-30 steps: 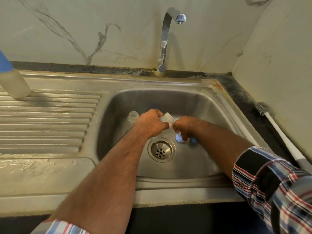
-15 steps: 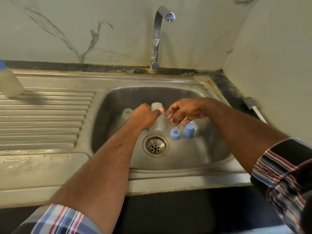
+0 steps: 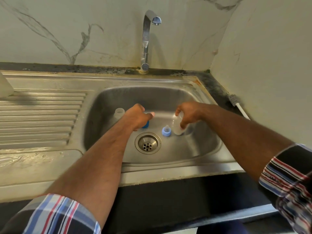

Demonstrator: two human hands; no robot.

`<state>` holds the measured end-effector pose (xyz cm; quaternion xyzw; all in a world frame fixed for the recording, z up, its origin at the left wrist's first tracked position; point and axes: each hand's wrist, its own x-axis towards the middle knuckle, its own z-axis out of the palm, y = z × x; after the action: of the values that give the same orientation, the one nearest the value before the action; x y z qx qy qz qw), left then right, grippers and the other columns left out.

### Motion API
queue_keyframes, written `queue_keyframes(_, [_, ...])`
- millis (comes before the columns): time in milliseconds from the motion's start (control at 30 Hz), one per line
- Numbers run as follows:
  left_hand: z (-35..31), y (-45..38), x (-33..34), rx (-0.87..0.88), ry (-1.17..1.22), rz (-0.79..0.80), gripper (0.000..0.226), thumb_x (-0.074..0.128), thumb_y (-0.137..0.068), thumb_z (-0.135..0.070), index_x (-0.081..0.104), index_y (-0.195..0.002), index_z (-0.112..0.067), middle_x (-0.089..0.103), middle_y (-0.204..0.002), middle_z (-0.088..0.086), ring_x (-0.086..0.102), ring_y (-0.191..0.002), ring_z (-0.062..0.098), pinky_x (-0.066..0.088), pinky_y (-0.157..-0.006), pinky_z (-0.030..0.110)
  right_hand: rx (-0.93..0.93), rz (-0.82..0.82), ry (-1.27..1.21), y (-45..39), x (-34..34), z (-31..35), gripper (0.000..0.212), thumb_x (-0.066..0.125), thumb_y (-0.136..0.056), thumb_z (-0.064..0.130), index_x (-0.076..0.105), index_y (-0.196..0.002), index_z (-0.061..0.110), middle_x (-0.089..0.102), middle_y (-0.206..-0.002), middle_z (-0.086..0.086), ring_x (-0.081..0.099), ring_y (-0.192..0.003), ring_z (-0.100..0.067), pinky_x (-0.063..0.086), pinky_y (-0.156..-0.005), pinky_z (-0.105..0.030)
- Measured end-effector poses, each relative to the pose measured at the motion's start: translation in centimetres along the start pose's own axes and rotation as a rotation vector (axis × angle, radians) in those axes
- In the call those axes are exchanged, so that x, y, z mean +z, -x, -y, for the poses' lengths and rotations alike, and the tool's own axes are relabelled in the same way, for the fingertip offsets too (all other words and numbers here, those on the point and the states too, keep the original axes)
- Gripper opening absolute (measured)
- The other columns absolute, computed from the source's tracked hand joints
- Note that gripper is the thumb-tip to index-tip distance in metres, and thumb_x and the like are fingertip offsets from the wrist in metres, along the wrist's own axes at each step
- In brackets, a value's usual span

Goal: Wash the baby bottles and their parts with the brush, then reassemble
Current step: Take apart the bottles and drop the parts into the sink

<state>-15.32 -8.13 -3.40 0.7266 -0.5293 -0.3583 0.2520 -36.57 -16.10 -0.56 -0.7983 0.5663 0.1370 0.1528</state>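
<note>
In the steel sink [image 3: 199,152], my right hand [image 3: 188,114] grips a clear baby bottle [image 3: 177,126] from above, its base near the basin floor. My left hand [image 3: 137,118] is curled over a small blue part [image 3: 145,124], which shows only below the fingers. A blue ring with its teat [image 3: 166,131] stands on the basin floor between the hands, just right of the drain [image 3: 147,143]. A second clear bottle [image 3: 119,113] stands against the basin's left wall. The white-handled bottle brush [image 3: 235,102] lies on the counter at the right.
The tap [image 3: 146,41] rises behind the basin, with no water running. A ribbed draining board [image 3: 38,119] lies to the left, wet at its front. A pale container [image 3: 5,86] stands at its far left edge. Walls close in behind and on the right.
My hands have drawn apart. The clear bottle has gone from my left hand to my right, and my left hand now curls over a blue part. The view has shifted slightly.
</note>
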Motion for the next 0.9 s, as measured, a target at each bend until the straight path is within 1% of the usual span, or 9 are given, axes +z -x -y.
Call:
queue_keyframes(67, [0.0,-0.1,0.0,0.003,-0.037,0.011,0.059,0.063,-0.097,-0.048,0.045,-0.145,-0.018,0.057,-0.13,0.009,0.061,-0.109,0.026,0.058,-0.091,0.044,0.006,0.024,0.096,-0.1,0.7,0.0,0.07,0.091,-0.068,0.028,0.057,-0.128,0.024,0.058,-0.108,0.001,0.058,-0.092,-0.02,0.045,-0.074,-0.028])
queue_keyframes(133, [0.2,-0.3,0.1,0.009,-0.047,0.007,0.057,0.064,-0.097,-0.047,0.047,-0.144,-0.019,0.058,-0.129,0.008,0.062,-0.108,0.026,0.058,-0.091,0.044,0.0,0.034,0.136,-0.3,1.3,0.2,0.07,0.092,-0.067,0.027,0.057,-0.127,0.024,0.056,-0.102,0.003,0.057,-0.092,-0.02,0.044,-0.074,-0.028])
queue_keyframes(267, [0.3,-0.6,0.2,0.019,-0.057,0.004,0.055,0.065,-0.096,-0.047,0.049,-0.141,-0.021,0.058,-0.128,0.007,0.061,-0.108,0.025,0.057,-0.093,0.045,-0.007,0.062,0.165,-0.7,2.0,0.7,0.068,0.087,-0.068,0.016,0.057,-0.128,0.026,0.054,-0.091,0.005,0.058,-0.088,-0.02,0.045,-0.071,-0.027])
queue_keyframes(400, [0.4,-0.8,0.4,0.036,-0.074,0.005,0.054,0.066,-0.095,-0.046,0.05,-0.14,-0.021,0.057,-0.133,0.006,0.059,-0.116,0.026,0.053,-0.099,0.046,-0.027,0.066,0.236,-1.1,2.6,1.1,0.068,0.081,-0.07,0.009,0.056,-0.131,0.025,0.054,-0.106,0.001,0.059,-0.093,-0.021,0.048,-0.071,-0.028])
queue_keyframes(500, [0.4,-1.0,0.5,0.045,-0.085,0.003,0.054,0.067,-0.095,-0.046,0.051,-0.14,-0.021,0.057,-0.135,0.007,0.058,-0.118,0.027,0.052,-0.102,0.046,-0.019,0.077,0.247,-1.4,3.0,1.3,0.07,0.082,-0.07,0.008,0.056,-0.132,0.023,0.052,-0.106,0.0,0.056,-0.093,-0.021,0.046,-0.072,-0.029])
queue_keyframes(600, [0.5,-1.2,0.6,0.053,-0.091,0.001,0.053,0.067,-0.095,-0.046,0.051,-0.139,-0.02,0.057,-0.136,0.008,0.058,-0.119,0.028,0.051,-0.103,0.046,-0.008,0.075,0.238,-1.5,3.2,1.5,0.072,0.083,-0.068,0.007,0.052,-0.132,0.022,0.053,-0.104,-0.001,0.058,-0.091,-0.021,0.048,-0.07,-0.03])
queue_keyframes(700, [0.5,-1.4,0.7,0.06,-0.096,0.001,0.054,0.067,-0.095,-0.045,0.051,-0.14,-0.02,0.057,-0.137,0.007,0.058,-0.12,0.027,0.05,-0.104,0.045,0.0,0.076,0.234,-1.4,3.0,1.7,0.075,0.086,-0.067,0.01,0.05,-0.132,0.024,0.055,-0.104,-0.001,0.059,-0.092,-0.022,0.05,-0.071,-0.031])
queue_keyframes(800, [0.6,-1.5,0.8,0.064,-0.111,-0.003,0.055,0.068,-0.095,-0.045,0.051,-0.141,-0.021,0.057,-0.138,0.007,0.058,-0.121,0.027,0.049,-0.105,0.044,-0.016,0.086,0.241,-1.4,2.8,1.9,0.081,0.089,-0.066,0.014,0.049,-0.135,0.023,0.054,-0.106,-0.001,0.059,-0.094,-0.022,0.048,-0.073,-0.031])
queue_keyframes(900, [0.6,-1.5,0.8,0.069,-0.122,-0.008,0.055,0.069,-0.095,-0.044,0.051,-0.141,-0.021,0.058,-0.138,0.006,0.057,-0.122,0.026,0.048,-0.106,0.043,-0.013,0.087,0.235,-1.3,2.8,1.9,0.084,0.091,-0.066,0.016,0.048,-0.138,0.022,0.054,-0.113,-0.002,0.056,-0.097,-0.022,0.047,-0.076,-0.032])
